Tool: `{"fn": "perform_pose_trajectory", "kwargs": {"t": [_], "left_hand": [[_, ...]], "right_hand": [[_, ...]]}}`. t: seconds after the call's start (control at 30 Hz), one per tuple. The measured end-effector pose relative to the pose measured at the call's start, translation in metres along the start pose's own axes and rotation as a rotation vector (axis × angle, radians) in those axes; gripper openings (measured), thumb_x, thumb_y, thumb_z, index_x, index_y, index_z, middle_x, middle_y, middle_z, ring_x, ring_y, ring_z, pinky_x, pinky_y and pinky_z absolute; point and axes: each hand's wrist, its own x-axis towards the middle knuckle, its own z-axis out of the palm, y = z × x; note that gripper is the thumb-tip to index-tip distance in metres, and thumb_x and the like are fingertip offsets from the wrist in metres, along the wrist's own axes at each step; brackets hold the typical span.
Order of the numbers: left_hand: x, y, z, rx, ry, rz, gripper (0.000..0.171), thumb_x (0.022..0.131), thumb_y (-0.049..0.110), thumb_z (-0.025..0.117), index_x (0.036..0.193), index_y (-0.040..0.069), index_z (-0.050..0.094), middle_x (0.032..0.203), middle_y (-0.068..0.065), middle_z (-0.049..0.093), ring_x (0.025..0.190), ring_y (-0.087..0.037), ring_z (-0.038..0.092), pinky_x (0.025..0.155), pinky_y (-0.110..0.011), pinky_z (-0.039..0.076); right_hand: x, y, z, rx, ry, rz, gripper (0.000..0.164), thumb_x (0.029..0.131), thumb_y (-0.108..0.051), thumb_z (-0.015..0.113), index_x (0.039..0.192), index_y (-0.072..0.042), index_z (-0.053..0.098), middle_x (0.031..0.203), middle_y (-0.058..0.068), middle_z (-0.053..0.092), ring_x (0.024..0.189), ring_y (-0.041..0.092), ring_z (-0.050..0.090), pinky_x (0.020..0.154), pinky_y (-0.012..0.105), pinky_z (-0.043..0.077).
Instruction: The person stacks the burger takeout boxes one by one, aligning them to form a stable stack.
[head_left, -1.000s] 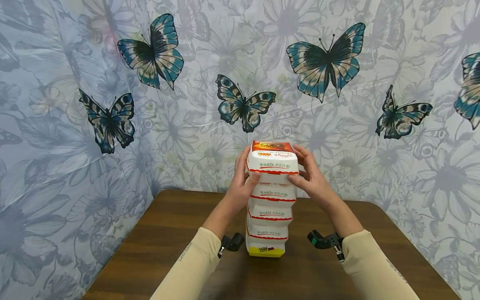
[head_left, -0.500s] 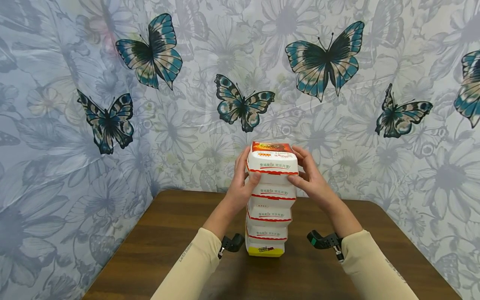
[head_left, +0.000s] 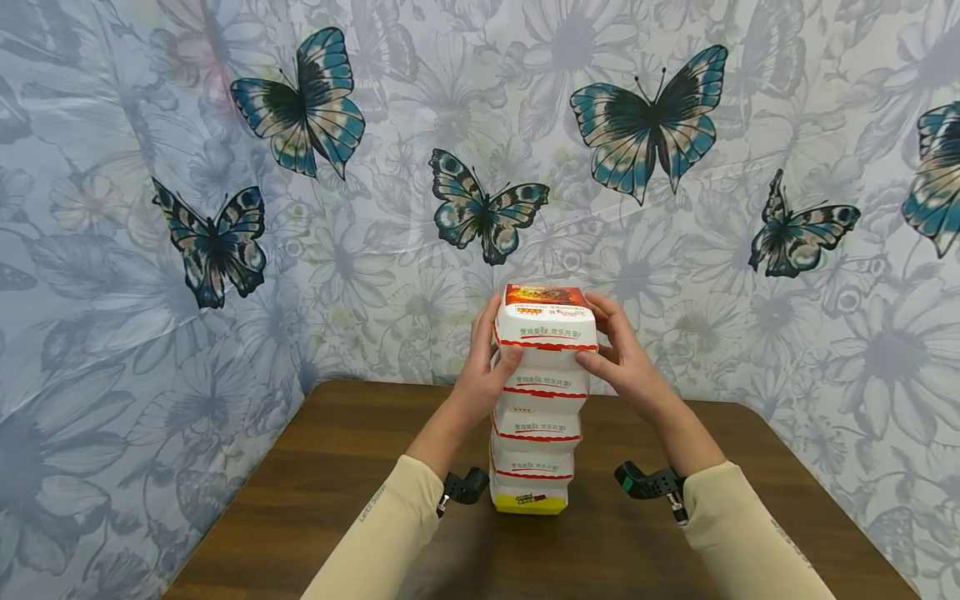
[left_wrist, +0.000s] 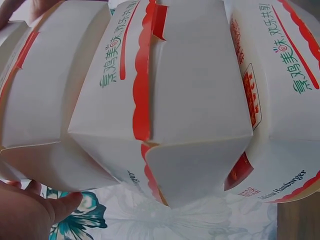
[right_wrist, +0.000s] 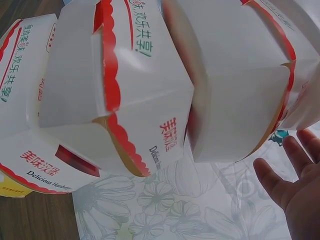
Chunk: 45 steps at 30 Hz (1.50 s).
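Several white burger boxes with red scalloped edges and green lettering stand in one tall, slightly uneven stack. The top burger box [head_left: 551, 331] has a red burger picture on its lid. My left hand [head_left: 480, 371] holds its left side, thumb on the front corner, fingers reaching back. On the opposite side, my right hand [head_left: 630, 367] does the same, its thumb at the lower front corner. In the right wrist view, the fingers [right_wrist: 280, 187] are spread beside the top box's wall. Beneath it, the second burger box [left_wrist: 200, 85] shows its red band in the left wrist view.
At the foot of the stack, the lowest box [head_left: 530, 502] has a yellow band and rests on a brown wooden table [head_left: 322, 500]. Behind it hangs a grey floral cloth [head_left: 397, 333] with teal butterflies. Black camera mounts [head_left: 648, 481] sit at both wrists.
The boxes under the top one have shifted very slightly left relative to it. Both hands stay at the top box's sides.
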Motion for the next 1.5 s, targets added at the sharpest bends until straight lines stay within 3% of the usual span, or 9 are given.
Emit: {"fn": "perform_pose_trajectory", "kwargs": {"t": [0.1, 0.2, 0.33, 0.5, 0.7, 0.97, 1.1, 1.2, 1.5], "left_hand": [[0.002, -0.015, -0.001, 0.005, 0.0, 0.004, 0.081, 0.097, 0.04, 0.051, 0.155, 0.018, 0.0, 0.159, -0.006, -0.001, 0.145, -0.026, 0.006, 0.114, -0.061, 0.016], [0.003, -0.024, -0.001, 0.009, 0.01, 0.013, 0.084, 0.094, 0.05, 0.051, 0.155, 0.022, 0.001, 0.159, -0.001, 0.001, 0.145, -0.023, 0.008, 0.113, -0.06, 0.018], [0.004, -0.026, -0.001, -0.007, 0.018, 0.011, 0.092, 0.088, 0.063, 0.051, 0.155, 0.023, 0.001, 0.156, 0.003, 0.005, 0.141, -0.021, 0.016, 0.109, -0.057, 0.028], [0.003, -0.026, 0.001, -0.034, 0.022, -0.016, 0.092, 0.086, 0.065, 0.052, 0.154, 0.029, 0.001, 0.154, 0.004, 0.008, 0.136, -0.022, 0.024, 0.102, -0.046, 0.039], [0.002, -0.025, 0.0, -0.052, 0.021, -0.029, 0.088, 0.087, 0.064, 0.053, 0.152, 0.035, 0.001, 0.154, 0.004, 0.008, 0.137, -0.022, 0.023, 0.105, -0.048, 0.035], [0.003, -0.02, -0.003, -0.063, 0.021, -0.062, 0.106, 0.082, 0.067, 0.056, 0.154, 0.022, -0.006, 0.157, -0.006, 0.002, 0.143, -0.027, 0.014, 0.111, -0.055, 0.027], [0.0, -0.003, -0.002, -0.073, 0.01, -0.075, 0.107, 0.083, 0.066, 0.057, 0.154, 0.017, -0.007, 0.156, -0.01, 0.004, 0.143, -0.027, 0.013, 0.113, -0.055, 0.025], [-0.003, 0.007, -0.001, -0.094, 0.007, -0.081, 0.107, 0.084, 0.063, 0.058, 0.154, 0.016, -0.009, 0.156, -0.01, 0.009, 0.142, -0.026, 0.017, 0.112, -0.055, 0.027], [-0.006, 0.006, -0.001, -0.152, 0.034, -0.07, 0.106, 0.083, 0.061, 0.062, 0.153, 0.023, -0.007, 0.152, -0.009, 0.024, 0.134, -0.022, 0.034, 0.104, -0.039, 0.038]], "right_hand": [[-0.001, 0.001, 0.0, 0.001, -0.003, 0.002, 0.073, 0.093, -0.011, 0.055, 0.152, -0.028, 0.014, 0.155, 0.001, 0.022, 0.135, 0.019, 0.027, 0.094, 0.043, 0.043], [0.0, 0.001, 0.0, 0.004, -0.008, -0.003, 0.073, 0.093, -0.012, 0.055, 0.152, -0.029, 0.015, 0.155, 0.001, 0.022, 0.135, 0.02, 0.027, 0.094, 0.045, 0.043], [0.0, 0.0, 0.001, 0.011, -0.015, 0.001, 0.074, 0.093, -0.013, 0.056, 0.151, -0.031, 0.015, 0.154, 0.0, 0.022, 0.137, 0.022, 0.026, 0.094, 0.046, 0.043], [-0.001, 0.0, 0.003, 0.011, -0.013, 0.018, 0.075, 0.093, -0.015, 0.057, 0.152, -0.03, 0.013, 0.154, -0.002, 0.021, 0.141, 0.023, 0.02, 0.098, 0.053, 0.039], [0.0, 0.001, 0.003, 0.016, -0.004, 0.02, 0.075, 0.092, -0.015, 0.057, 0.152, -0.026, 0.013, 0.155, -0.002, 0.02, 0.143, 0.021, 0.017, 0.1, 0.056, 0.037], [0.0, 0.002, 0.003, 0.023, 0.015, 0.007, 0.076, 0.091, -0.014, 0.059, 0.151, -0.028, 0.015, 0.157, 0.0, 0.017, 0.145, 0.025, 0.013, 0.107, 0.064, 0.026], [0.0, 0.002, 0.004, 0.025, 0.018, 0.004, 0.076, 0.091, -0.014, 0.059, 0.151, -0.029, 0.015, 0.157, 0.001, 0.017, 0.145, 0.026, 0.013, 0.107, 0.065, 0.025], [0.0, 0.002, 0.005, 0.021, 0.018, 0.003, 0.076, 0.091, -0.015, 0.06, 0.151, -0.032, 0.015, 0.158, 0.001, 0.016, 0.146, 0.026, 0.013, 0.108, 0.065, 0.026], [-0.003, 0.004, 0.005, 0.031, 0.011, 0.018, 0.075, 0.092, -0.016, 0.059, 0.15, -0.033, 0.015, 0.158, -0.001, 0.013, 0.146, 0.027, 0.011, 0.108, 0.065, 0.023]]}}
